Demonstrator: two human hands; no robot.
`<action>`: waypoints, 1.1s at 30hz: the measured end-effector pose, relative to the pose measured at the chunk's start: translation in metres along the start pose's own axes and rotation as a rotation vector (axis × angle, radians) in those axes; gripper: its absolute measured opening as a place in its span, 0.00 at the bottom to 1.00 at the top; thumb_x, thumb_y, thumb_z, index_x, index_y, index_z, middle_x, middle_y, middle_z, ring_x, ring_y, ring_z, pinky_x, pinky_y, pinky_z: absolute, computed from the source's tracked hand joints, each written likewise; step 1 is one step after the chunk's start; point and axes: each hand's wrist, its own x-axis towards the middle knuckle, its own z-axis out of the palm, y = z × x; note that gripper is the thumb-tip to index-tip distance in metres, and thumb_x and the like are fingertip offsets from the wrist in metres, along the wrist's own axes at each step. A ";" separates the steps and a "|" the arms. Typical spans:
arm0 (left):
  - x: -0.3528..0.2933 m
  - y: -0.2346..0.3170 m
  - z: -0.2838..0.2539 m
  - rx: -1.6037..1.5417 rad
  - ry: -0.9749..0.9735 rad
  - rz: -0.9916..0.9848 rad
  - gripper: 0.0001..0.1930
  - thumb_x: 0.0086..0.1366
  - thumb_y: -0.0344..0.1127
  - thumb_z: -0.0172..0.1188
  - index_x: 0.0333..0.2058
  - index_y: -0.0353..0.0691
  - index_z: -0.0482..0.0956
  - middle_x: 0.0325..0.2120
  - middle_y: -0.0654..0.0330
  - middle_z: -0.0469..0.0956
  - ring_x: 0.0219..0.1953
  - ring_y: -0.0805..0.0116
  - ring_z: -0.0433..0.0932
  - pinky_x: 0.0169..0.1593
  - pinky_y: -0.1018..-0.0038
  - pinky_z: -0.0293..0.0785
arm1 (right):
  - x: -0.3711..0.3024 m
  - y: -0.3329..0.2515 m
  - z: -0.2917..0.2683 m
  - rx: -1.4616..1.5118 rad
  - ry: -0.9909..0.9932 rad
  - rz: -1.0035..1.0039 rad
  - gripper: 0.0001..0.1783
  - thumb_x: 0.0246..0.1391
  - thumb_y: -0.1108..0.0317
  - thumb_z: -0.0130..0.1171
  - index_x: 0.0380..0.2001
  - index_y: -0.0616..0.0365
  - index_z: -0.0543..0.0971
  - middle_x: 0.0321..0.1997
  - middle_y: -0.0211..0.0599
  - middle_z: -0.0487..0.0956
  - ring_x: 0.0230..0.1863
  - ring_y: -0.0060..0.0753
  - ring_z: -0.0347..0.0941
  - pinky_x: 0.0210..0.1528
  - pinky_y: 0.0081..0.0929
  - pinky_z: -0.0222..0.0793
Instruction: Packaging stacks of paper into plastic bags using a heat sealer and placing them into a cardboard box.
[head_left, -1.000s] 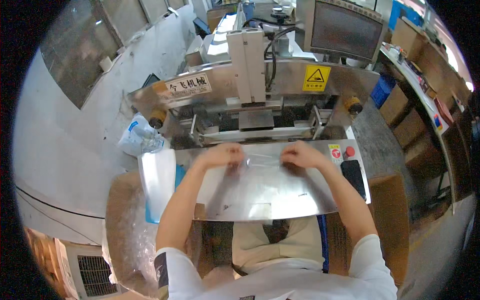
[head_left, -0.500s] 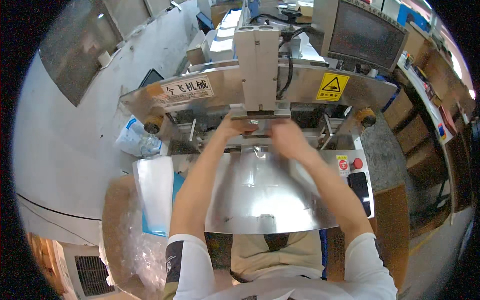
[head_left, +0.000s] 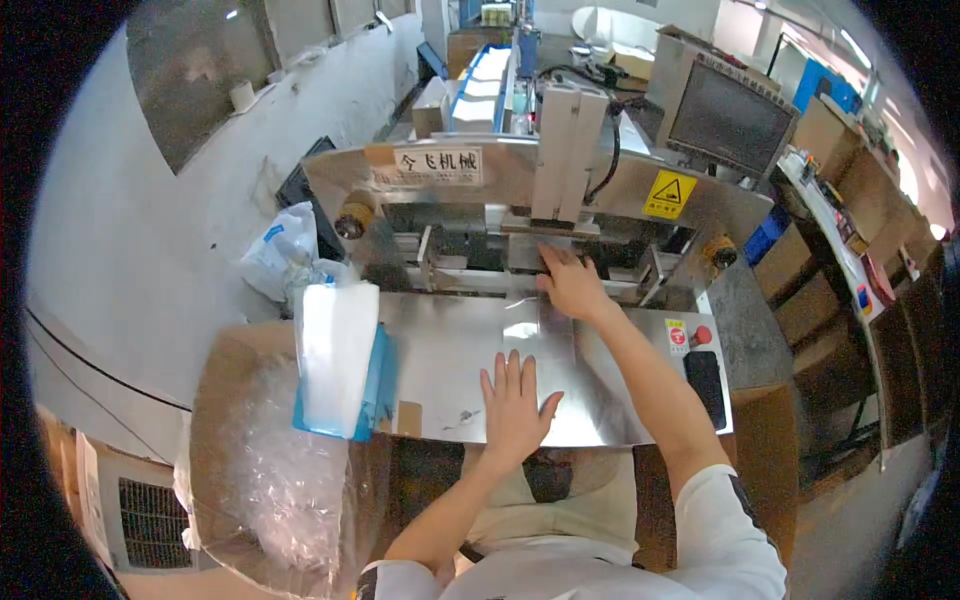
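My left hand [head_left: 515, 405] lies with fingers spread over the front of a shiny metal worktable [head_left: 430, 340]. Farther in, my right hand [head_left: 573, 285] has its fingers apart at the opening of a machine, just below its upright press block [head_left: 570, 150]. Under the right fingertips is a small pale flat piece [head_left: 525, 252]; whether they touch it is hard to tell. A clear film-like sheet [head_left: 545, 335] seems to lie on the metal between both hands, its edges faint against the reflections.
At the table's left sits a stack of white sheets [head_left: 340, 350] on a blue package [head_left: 375, 390]. A cardboard box [head_left: 225, 440] of clear plastic bags [head_left: 285, 490] stands below. On the right are a red button [head_left: 701, 336] and black phone [head_left: 706, 388]. A monitor [head_left: 730, 115] stands behind.
My left hand has come back from the machine's opening to the table's front, fingers now spread. The right hand stays near the opening with its fingers apart. The whole view has shifted.
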 end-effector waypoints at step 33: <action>-0.006 -0.005 0.003 -0.304 0.092 -0.169 0.46 0.67 0.54 0.57 0.67 0.21 0.47 0.68 0.31 0.51 0.72 0.31 0.44 0.71 0.42 0.39 | 0.011 0.024 -0.013 -0.073 -0.072 0.017 0.28 0.66 0.57 0.47 0.64 0.62 0.65 0.58 0.62 0.74 0.63 0.65 0.66 0.68 0.54 0.55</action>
